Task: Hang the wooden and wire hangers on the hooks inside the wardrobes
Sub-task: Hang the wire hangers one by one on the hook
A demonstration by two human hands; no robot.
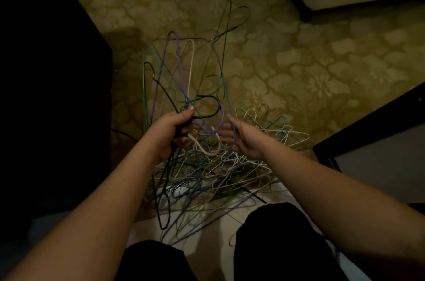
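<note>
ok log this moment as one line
left hand: grips bunch of wire hangers | right hand: fingers open, touching a wire | hanger pile: on floor | stage: sorting, none hung

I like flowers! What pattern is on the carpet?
The carpet has an olive-gold flower and leaf pattern, seen in the head view.

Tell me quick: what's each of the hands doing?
Left hand: grips a bunch of wire hangers.
Right hand: open, fingers among the hanger wires; no clear grip.

Thin coated wire hangers (207,165), matt in purple, black, white and green, heaped on patterned, matt woven carpet (287,57).
</note>
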